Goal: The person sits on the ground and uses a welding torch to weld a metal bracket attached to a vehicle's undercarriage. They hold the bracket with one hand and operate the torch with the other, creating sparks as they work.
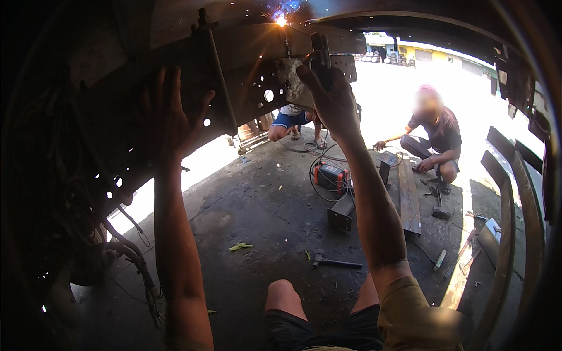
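Note:
Overhead, a dark steel beam (252, 82) pierced with several holes runs across the view. My right hand (336, 108) is raised and closed around a dark welding electrode holder (320, 61). Just beyond the holder, a bright welding arc (281, 22) throws sparks and bluish light at the beam's upper edge. My left hand (175, 114) is raised in shadow with its fingers spread against the beam; exact contact is hard to see. A long bar with a cross handle, like a clamp (219, 76), stands against the beam beside that hand.
A person (436, 131) squats at the right; another in blue shorts (287, 121) is partly hidden behind the beam. An orange-black welding machine (331, 177) with cables, a steel channel (408, 196) and a hammer (336, 263) lie on the floor. Hoses (126, 248) hang at the left.

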Demonstrator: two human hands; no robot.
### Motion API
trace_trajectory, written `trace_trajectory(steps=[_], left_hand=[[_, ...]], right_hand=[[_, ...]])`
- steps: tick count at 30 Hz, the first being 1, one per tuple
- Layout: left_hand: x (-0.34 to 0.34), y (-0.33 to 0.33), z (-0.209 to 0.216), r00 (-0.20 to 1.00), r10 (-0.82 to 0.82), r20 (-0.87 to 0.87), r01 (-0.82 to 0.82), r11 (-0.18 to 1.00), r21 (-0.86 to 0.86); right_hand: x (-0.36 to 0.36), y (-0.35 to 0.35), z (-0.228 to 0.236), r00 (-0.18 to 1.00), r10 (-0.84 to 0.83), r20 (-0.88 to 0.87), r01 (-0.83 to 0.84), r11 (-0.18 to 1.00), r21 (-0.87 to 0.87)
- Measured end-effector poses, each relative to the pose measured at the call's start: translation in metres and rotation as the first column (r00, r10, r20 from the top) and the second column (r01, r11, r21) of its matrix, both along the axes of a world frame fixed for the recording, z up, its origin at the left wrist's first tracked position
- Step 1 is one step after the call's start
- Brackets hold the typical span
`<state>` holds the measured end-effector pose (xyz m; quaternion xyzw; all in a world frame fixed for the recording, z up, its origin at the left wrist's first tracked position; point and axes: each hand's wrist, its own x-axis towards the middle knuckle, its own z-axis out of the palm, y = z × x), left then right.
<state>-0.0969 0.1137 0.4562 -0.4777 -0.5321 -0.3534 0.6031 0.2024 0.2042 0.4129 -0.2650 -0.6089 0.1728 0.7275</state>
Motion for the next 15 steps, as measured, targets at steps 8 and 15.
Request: trace_trajectory(steps=[8,15], left_hand=[[0.0008,0.0004,0.0012,1.000,0.003,-0.011,-0.003,1.000,0.004],[-0.0019,0.0012,0.0019,0.999,0.020,-0.041,-0.019,0.999,0.026]], right_hand=[[0.0014,0.0029,-0.0006,1.000,-0.004,-0.003,0.004,0.999,0.034],[0.0015,-0.0009,-0.0014,1.000,0.004,0.001,-0.004,0.999,0.049]])
